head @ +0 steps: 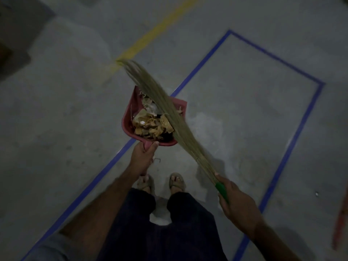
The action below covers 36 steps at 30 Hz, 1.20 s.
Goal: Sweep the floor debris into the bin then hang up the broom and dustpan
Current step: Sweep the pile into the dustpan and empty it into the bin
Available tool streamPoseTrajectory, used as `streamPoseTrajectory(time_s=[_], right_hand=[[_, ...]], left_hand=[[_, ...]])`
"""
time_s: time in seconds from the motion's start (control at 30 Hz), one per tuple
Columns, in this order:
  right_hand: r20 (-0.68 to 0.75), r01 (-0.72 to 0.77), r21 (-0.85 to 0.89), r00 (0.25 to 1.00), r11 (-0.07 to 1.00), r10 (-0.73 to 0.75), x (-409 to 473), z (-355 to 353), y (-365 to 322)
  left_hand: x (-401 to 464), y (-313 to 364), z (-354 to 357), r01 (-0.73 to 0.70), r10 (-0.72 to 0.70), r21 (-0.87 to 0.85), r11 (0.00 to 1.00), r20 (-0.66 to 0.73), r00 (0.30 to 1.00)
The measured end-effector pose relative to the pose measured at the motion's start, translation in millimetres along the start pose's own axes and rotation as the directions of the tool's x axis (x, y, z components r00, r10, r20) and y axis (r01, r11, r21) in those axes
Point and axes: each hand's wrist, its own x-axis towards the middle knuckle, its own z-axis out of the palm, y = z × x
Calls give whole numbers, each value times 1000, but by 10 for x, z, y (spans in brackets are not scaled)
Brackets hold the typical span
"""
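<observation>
A red dustpan (126, 117) hangs above the grey floor in the middle of the view, filled with brown paper scraps and other debris (150, 124). My left hand (143, 157) grips its handle at the near end. A long grass broom (165, 104) lies slantwise across the right side of the pan, its tips reaching far left past the pan. My right hand (237, 202) grips the broom's green handle (222, 189) at the lower right. No bin shows in the view.
Blue tape lines (293, 146) mark a rectangle on the concrete floor, and a yellow line (150, 36) runs away at the top. My sandalled feet (177, 182) stand just below the pan. A dark object (13, 59) sits at the far left, a reddish thing (340, 227) at the right edge.
</observation>
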Motion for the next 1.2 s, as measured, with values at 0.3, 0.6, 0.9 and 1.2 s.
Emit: streamPoseTrajectory(time_s=[0.3, 0.6, 0.9, 1.2], right_hand=[[-266, -15, 30, 964, 999, 23, -965, 47, -604], [-302, -63, -62, 953, 996, 41, -2160, 434, -1080], [-403, -257, -77, 892, 963, 206, -3376, 528, -800], [-534, -462, 14, 746, 887, 397, -4627, 456, 37]], left_hand=[[-954, 379, -271, -54, 57, -65, 996, 38, 998], [-1935, 86, -660, -63, 68, -38, 997, 148, 987], [-2771, -20, -105, -160, 131, 53, 986, 349, 928], [-3779, 21, 1376, -301, 212, 80, 950, 540, 814]])
